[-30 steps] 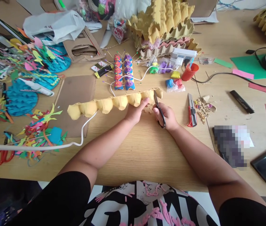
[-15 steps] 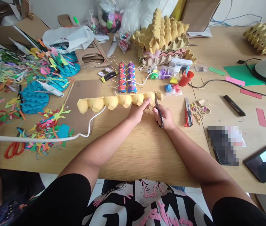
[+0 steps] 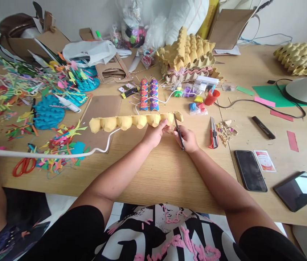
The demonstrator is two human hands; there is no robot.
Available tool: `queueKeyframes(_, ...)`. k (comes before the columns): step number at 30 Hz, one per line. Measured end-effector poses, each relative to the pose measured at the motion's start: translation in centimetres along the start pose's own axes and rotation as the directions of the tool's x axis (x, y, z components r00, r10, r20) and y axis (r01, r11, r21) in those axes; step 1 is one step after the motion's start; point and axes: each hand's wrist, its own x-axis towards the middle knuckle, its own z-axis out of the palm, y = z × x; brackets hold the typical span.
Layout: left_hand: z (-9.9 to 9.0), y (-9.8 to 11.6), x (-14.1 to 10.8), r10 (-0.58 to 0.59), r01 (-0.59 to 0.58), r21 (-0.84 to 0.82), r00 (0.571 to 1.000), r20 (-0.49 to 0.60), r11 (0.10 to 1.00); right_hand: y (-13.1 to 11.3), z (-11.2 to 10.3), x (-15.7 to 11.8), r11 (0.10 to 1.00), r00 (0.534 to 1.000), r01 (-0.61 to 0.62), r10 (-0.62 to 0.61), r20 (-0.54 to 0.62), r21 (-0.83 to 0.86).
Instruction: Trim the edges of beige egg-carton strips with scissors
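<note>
We see the left hand (image 3: pixel 153 135) closed around the yellow egg-carton strip (image 3: pixel 125 122) toward its right end, the thumb against the cups. The strip is held above the middle of the table (image 3: pixel 153 175), its left part over a brown cardboard sheet (image 3: pixel 101 125). In the right hand (image 3: pixel 188 139), we find the fingers curled on black scissors (image 3: pixel 180 136), the blades at the strip's right end (how far they are parted, we cannot tell). To the right we have a red utility knife (image 3: pixel 213 135) beside some shavings (image 3: pixel 226 133); on the far side, stacked egg trays (image 3: pixel 190 52).
</note>
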Motion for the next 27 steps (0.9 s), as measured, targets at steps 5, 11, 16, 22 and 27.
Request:
queueKeyframes(5, -0.4, -0.1, -0.1, -0.042, 0.043, -0.005, 0.997, 0.071, 0.999, -0.1, -0.2, 0.0, 1.0, 1.0, 0.005, -0.005, 0.003, 0.001)
queueKeyframes(11, -0.7, -0.3, 0.1, -0.058, 0.055, 0.029, 0.993, 0.1, 0.998, -0.2, -0.3, -0.2, 1.0, 1.0, -0.011, 0.011, 0.01, -0.009)
queueKeyframes(16, -0.9, -0.5, 0.2, 0.025, -0.033, 0.052, 0.99, 0.141, 0.998, -0.6, -0.4, 0.0, 1.0, 1.0, -0.007, 0.008, 0.021, -0.027)
queueKeyframes(22, -1.4, 0.0, 0.3, -0.023, 0.03, -0.037, 0.983, 0.183, 0.999, -2.7, -1.1, -0.4, 0.987, 0.98, -0.157, 0.152, 0.131, 0.025)
queueKeyframes(27, -1.7, -1.0, 0.4, -0.018, 0.018, 0.001, 0.981, 0.191, 1.0, -4.0, 0.2, -2.3, 0.807, 0.911, -0.412, 0.368, 0.184, 0.424)
